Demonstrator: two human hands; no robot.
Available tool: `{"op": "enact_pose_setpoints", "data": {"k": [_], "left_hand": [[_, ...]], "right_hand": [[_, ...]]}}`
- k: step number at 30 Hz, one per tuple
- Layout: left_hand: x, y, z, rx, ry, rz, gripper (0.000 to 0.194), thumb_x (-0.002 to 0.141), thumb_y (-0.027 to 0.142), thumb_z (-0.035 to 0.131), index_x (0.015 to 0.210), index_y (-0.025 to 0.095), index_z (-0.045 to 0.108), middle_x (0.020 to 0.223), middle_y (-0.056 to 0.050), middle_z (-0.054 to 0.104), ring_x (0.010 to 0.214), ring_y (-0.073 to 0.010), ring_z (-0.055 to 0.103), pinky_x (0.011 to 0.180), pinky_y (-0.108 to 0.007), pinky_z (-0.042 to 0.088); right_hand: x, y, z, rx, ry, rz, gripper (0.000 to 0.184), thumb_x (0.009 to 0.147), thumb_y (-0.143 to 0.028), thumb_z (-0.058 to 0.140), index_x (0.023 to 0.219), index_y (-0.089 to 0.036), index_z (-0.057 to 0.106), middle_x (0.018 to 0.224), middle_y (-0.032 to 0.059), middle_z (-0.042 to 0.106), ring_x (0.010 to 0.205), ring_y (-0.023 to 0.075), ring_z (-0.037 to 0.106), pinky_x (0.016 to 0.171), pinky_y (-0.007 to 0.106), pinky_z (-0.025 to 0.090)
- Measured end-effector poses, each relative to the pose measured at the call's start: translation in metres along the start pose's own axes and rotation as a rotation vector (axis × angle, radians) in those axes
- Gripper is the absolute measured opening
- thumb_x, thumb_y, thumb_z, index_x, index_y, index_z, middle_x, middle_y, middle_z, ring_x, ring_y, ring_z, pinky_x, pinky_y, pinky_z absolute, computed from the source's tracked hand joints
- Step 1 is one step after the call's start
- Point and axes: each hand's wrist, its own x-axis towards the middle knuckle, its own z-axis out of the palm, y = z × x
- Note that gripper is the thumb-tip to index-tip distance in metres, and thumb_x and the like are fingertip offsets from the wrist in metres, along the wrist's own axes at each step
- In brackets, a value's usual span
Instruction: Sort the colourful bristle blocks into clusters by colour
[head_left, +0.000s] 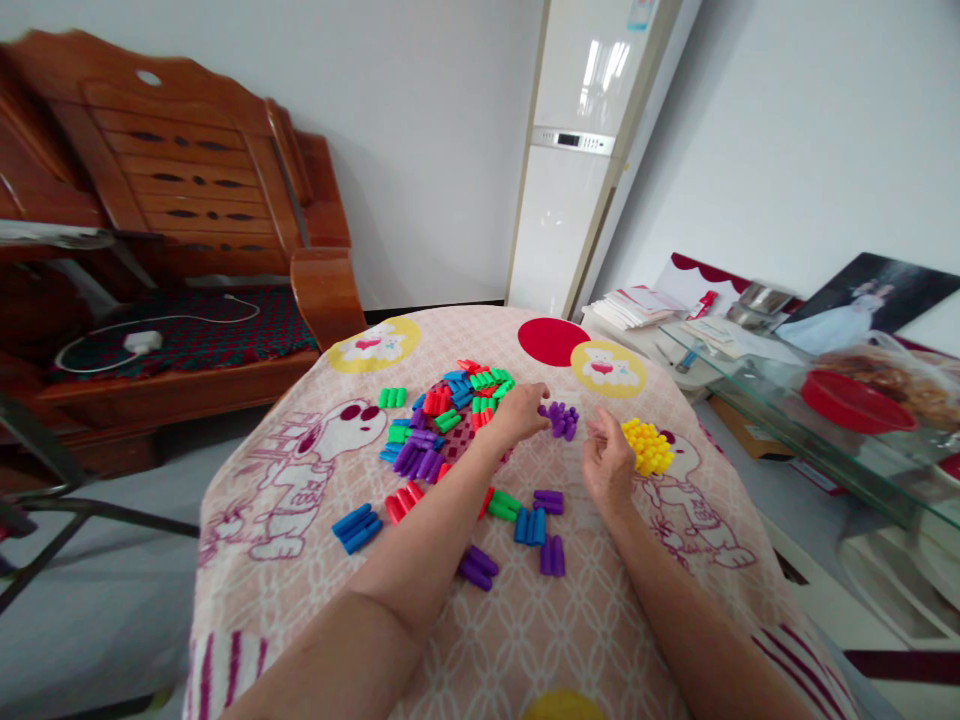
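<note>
A: Grip first. What does the left hand (pixel 525 412) show?
B: Fingers bent and a little apart, tips right at the upright purple pieces (pixel 562 420). It may be pinching one; the view is too small for me to tell.
A: And the right hand (pixel 609 460)?
B: Fingers curled, facing the left hand across the purple cluster. Cannot tell whether anything is inside. The yellow bunch (pixel 649 447) stands packed just beside it, on its outer side.
A: Next ring out?
B: Beyond the left hand, a mixed heap (pixel 442 415) of red, green, blue and purple pieces. A green trio (pixel 392 398) lies just off its far left edge.
A: Nearer the wearer?
B: Small side-by-side sets. Blue set (pixel 357 528) at left, red set (pixel 405 500) next to it, partly by the left forearm. Between the forearms: green set (pixel 505 505), upright-lying blue set (pixel 530 527), and two purple pairs (pixel 553 556). Another purple set (pixel 478 567) sits close to the left forearm.
A: Surface?
B: Round-edged tabletop (pixel 480 650) under a pink patterned cloth.
A: Outermost?
B: Wooden bench (pixel 187 180) left, tall white unit (pixel 559 220) ahead, glass-topped stand (pixel 787 410) right, bearing a red bowl (pixel 859 402).
</note>
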Motion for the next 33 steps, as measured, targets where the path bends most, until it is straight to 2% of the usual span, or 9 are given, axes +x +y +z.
{"op": "enact_pose_setpoints", "data": {"k": [4,8,13,16,19,23,27,30,33], "left_hand": [[0.005,-0.001,0.024,-0.016,0.003,0.049,0.057,0.071,0.015,0.071,0.127,0.012,0.057,0.095,-0.007,0.073,0.086,-0.0176,0.068,0.081,-0.026,0.052],[0.008,-0.004,0.017,-0.039,-0.042,0.047,0.065,0.070,0.017,0.073,0.132,0.011,0.053,0.108,-0.010,0.071,0.086,-0.0161,0.068,0.080,-0.025,0.052],[-0.005,-0.026,-0.050,0.079,0.001,-0.060,0.051,0.074,0.019,0.069,0.124,0.013,0.061,0.107,-0.008,0.071,0.089,-0.0176,0.067,0.080,-0.025,0.051],[-0.025,-0.060,-0.097,0.199,-0.021,-0.236,0.040,0.072,0.024,0.069,0.112,0.015,0.068,0.094,-0.006,0.073,0.088,-0.0208,0.067,0.079,-0.026,0.050],[-0.047,-0.095,-0.125,0.224,-0.042,-0.493,0.056,0.068,0.027,0.074,0.121,0.013,0.062,0.085,-0.006,0.073,0.082,-0.0204,0.067,0.076,-0.027,0.049],[-0.057,-0.115,-0.124,0.073,-0.209,-0.610,0.068,0.065,0.021,0.077,0.128,0.009,0.056,0.056,0.002,0.065,0.061,-0.0176,0.064,0.061,-0.024,0.048],[-0.051,-0.111,-0.109,0.043,-0.221,-0.578,0.059,0.060,0.008,0.076,0.118,0.013,0.062,0.048,0.006,0.059,0.056,-0.0163,0.062,0.059,-0.022,0.045],[-0.049,-0.106,-0.111,0.112,-0.130,-0.531,0.049,0.054,0.004,0.076,0.101,0.014,0.069,0.053,0.005,0.060,0.061,-0.0157,0.061,0.062,-0.021,0.045],[-0.050,-0.097,-0.122,0.148,0.009,-0.464,0.045,0.060,0.008,0.073,0.104,0.014,0.069,0.068,0.001,0.067,0.065,-0.0141,0.060,0.066,-0.022,0.046]], "right_hand": [[-0.001,0.003,0.001,-0.011,-0.019,0.002,0.053,0.076,-0.013,0.044,0.127,-0.013,0.056,0.099,0.0128,0.072,0.087,0.0217,0.068,0.080,0.036,0.055],[-0.001,0.003,0.001,-0.021,-0.037,0.021,0.052,0.075,-0.014,0.044,0.126,-0.014,0.058,0.097,0.0123,0.072,0.082,0.0212,0.068,0.076,0.034,0.055],[-0.001,0.002,0.000,-0.017,-0.045,0.040,0.051,0.078,-0.017,0.045,0.126,-0.013,0.058,0.096,0.0125,0.073,0.080,0.0206,0.068,0.074,0.033,0.055],[-0.001,0.000,-0.001,-0.019,-0.059,0.047,0.050,0.078,-0.019,0.045,0.126,-0.012,0.059,0.096,0.0132,0.074,0.079,0.0205,0.068,0.074,0.033,0.055],[0.000,-0.001,-0.002,-0.013,-0.064,0.053,0.050,0.079,-0.020,0.045,0.126,-0.011,0.059,0.095,0.0132,0.074,0.077,0.0199,0.067,0.074,0.032,0.054],[-0.001,0.002,-0.001,-0.012,-0.073,0.052,0.050,0.079,-0.019,0.045,0.126,-0.011,0.060,0.092,0.0123,0.074,0.074,0.0193,0.065,0.074,0.033,0.053],[-0.002,0.004,-0.001,-0.009,-0.068,0.054,0.051,0.078,-0.019,0.045,0.126,-0.013,0.060,0.092,0.0106,0.074,0.075,0.0188,0.065,0.076,0.034,0.053],[-0.002,0.003,-0.001,-0.016,-0.069,0.069,0.050,0.079,-0.020,0.045,0.127,-0.013,0.060,0.091,0.0096,0.074,0.074,0.0185,0.066,0.075,0.033,0.053],[-0.001,0.002,-0.001,-0.012,-0.069,0.064,0.049,0.079,-0.020,0.045,0.125,-0.012,0.061,0.090,0.0101,0.074,0.073,0.0186,0.066,0.072,0.031,0.053]]}}
